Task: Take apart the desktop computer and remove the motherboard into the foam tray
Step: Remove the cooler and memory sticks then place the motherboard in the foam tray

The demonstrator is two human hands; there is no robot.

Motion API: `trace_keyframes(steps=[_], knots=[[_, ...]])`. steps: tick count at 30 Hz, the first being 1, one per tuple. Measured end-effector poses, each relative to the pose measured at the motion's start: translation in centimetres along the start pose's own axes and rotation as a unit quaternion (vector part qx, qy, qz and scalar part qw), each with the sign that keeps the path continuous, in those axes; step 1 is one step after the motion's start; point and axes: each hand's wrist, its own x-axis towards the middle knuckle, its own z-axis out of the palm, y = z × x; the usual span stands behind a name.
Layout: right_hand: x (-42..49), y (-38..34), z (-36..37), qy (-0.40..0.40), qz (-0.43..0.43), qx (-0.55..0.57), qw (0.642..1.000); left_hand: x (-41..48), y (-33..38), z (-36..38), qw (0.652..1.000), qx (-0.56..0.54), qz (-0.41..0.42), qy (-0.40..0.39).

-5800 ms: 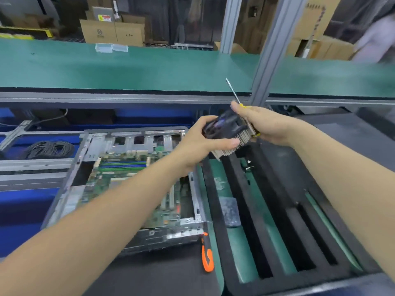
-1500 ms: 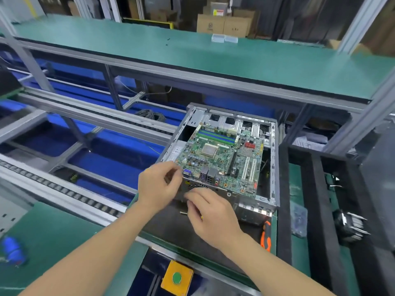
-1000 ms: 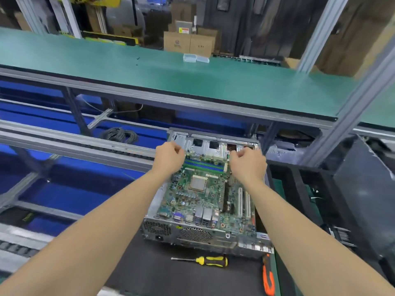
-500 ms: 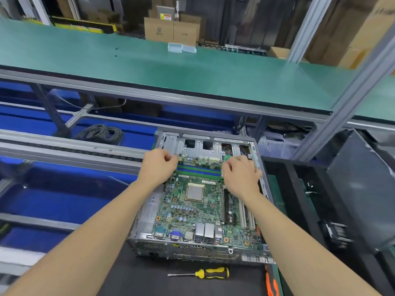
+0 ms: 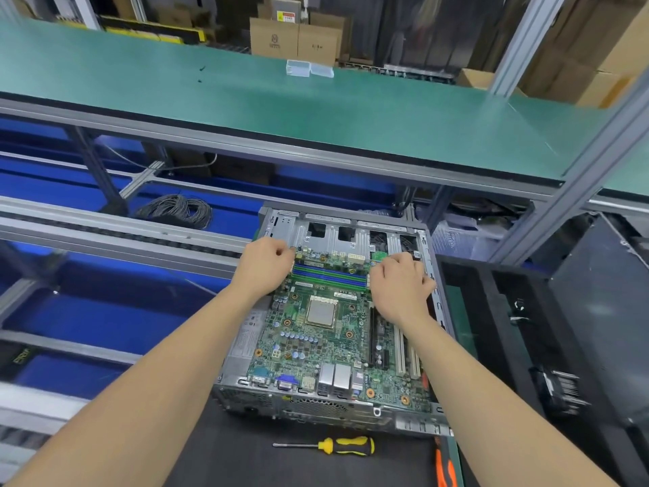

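1. The left hand (image 5: 267,265) sits at the far left corner of the motherboard (image 5: 326,332), fingers curled down onto the board's edge in a grip.
2. The right hand (image 5: 400,286) is at the far right corner of the same board, its fingers curled over the edge beside the case wall.
3. The motherboard lies flat inside the open metal case (image 5: 337,233), its port block toward the person and its bare processor socket near the middle, between the two forearms.
4. The case rests on the dark surface (image 5: 238,458).
5. The black foam tray (image 5: 491,328) stands just beside the case on the right, with long slots running away from the person; a finned cooler (image 5: 562,388) lies in its right part.
6. A yellow-and-black screwdriver (image 5: 337,445) lies on the surface in front of the case, and an orange-handled tool (image 5: 443,469) lies near the tray's near corner.
7. A coil of dark cable (image 5: 175,210) rests on the blue level behind and to the left.
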Motion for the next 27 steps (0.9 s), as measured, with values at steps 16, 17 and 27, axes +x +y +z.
trace_keyframes(steps=[16, 17, 27], knots=[[-1.0, -1.3, -1.3, 0.108, -0.091, 0.026, 0.990, 0.3, 0.9, 0.0, 0.983, 0.054, 0.173, 0.031], [-0.9, -1.7, -1.5, 0.094, -0.123, 0.023, 0.988, 0.4, 1.2, 0.1, 0.975, 0.094, 0.200, 0.003], [0.0, -3.7, -2.5, -0.034, -0.176, -0.006, 0.984, 0.7, 2.0, 0.8, 0.945, 0.241, 0.217, -0.045]])
